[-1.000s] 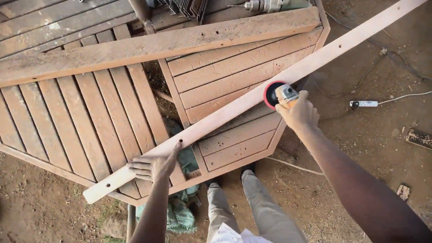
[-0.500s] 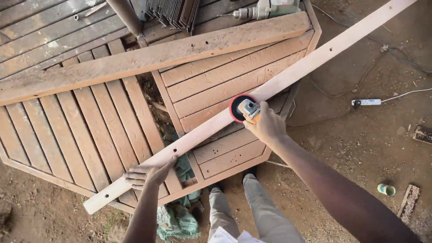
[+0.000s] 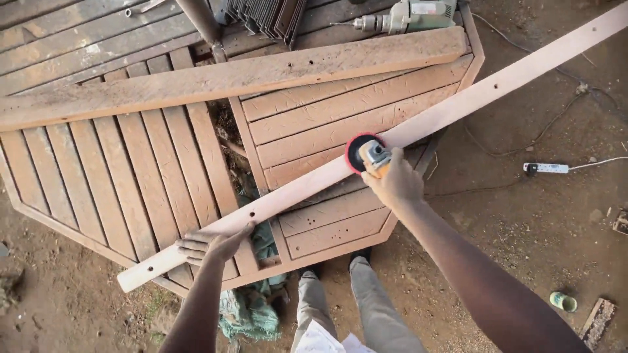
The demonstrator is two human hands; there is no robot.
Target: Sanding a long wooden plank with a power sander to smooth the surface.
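A long pale wooden board [image 3: 458, 111] lies diagonally across slatted wooden panels [image 3: 327, 124], running from lower left to upper right. My right hand [image 3: 396, 183] grips a disc sander [image 3: 363, 153] with a red-rimmed pad, pressed on the board near its middle. My left hand [image 3: 212, 243] rests flat on the board close to its lower left end, fingers spread. My legs in grey trousers [image 3: 366, 307] stand just below the panels.
A thick rough plank [image 3: 229, 82] lies across the panels. An electric drill [image 3: 405, 16] and a stack of metal parts [image 3: 268, 16] sit at the top. A white power strip [image 3: 546, 168] with cables lies on the dirt at right. Green cloth [image 3: 248, 307] sits by my feet.
My right hand has slid the sander down the board toward the left, closer to my left hand. The left hand stays pressed on the board's lower end.
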